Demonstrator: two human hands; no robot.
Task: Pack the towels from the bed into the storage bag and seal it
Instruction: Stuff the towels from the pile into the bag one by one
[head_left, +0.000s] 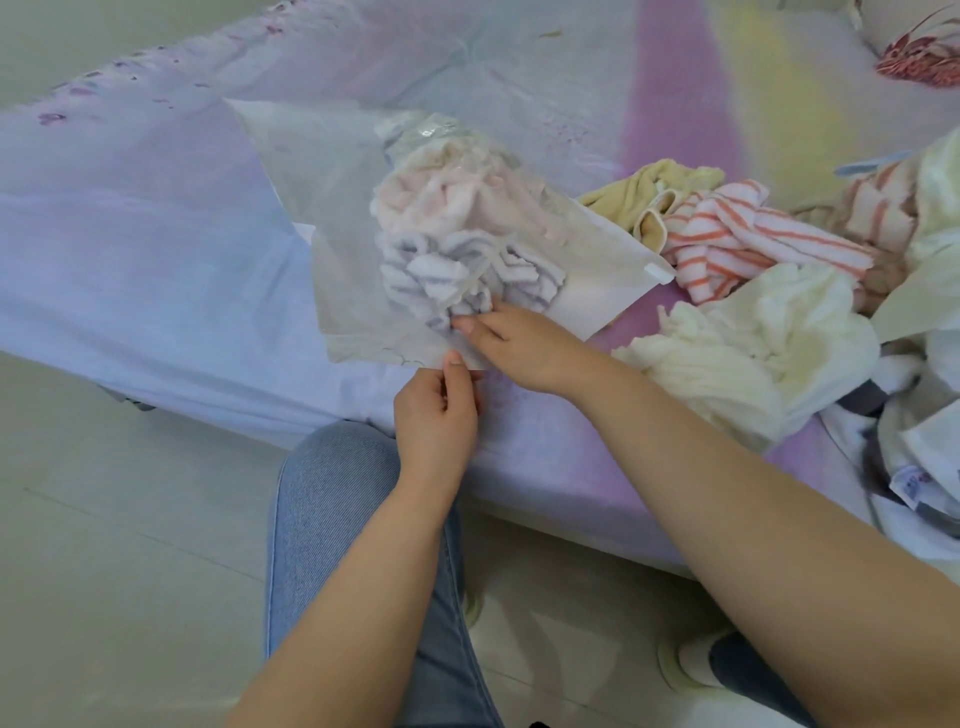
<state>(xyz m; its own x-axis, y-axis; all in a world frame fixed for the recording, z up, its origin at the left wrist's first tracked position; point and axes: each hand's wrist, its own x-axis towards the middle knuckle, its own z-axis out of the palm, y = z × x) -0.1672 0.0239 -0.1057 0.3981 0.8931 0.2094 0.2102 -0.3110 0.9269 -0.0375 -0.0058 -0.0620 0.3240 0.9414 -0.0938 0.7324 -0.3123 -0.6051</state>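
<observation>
A: Reaching in from the lower edge, both forearms are bare. The left hand (436, 410) is at the near edge of the bag (332, 218), thumb up, its fingers (455, 359) pinching the plastic rim.

B: And the right hand (524, 348)?

A: It lies flat and low over the bag mouth, wrist bent, with its fingers pressed into the grey-striped towel (467, 275). They go into the folds, so I cannot tell whether they grip the cloth or only push it.

B: Where is the bag?

A: On the bed (130, 249), near its front edge, lying flat. A pink towel (447, 192) sits deeper inside, and the grey-striped one is at the mouth, beside the white slider (658, 272).

B: What is still outside?

A: To the right on the bed are a yellow towel (649, 197), an orange-striped towel (753, 234) and a cream towel (737, 353), heaped and touching one another.

B: Anything hard to read?

A: The far corner of the bag fades into the sheet. The heap at the right runs out of frame, so its full extent is unknown. Cloth with a label at the lower right is too crumpled to identify. The frosted plastic blurs the pink towel.
</observation>
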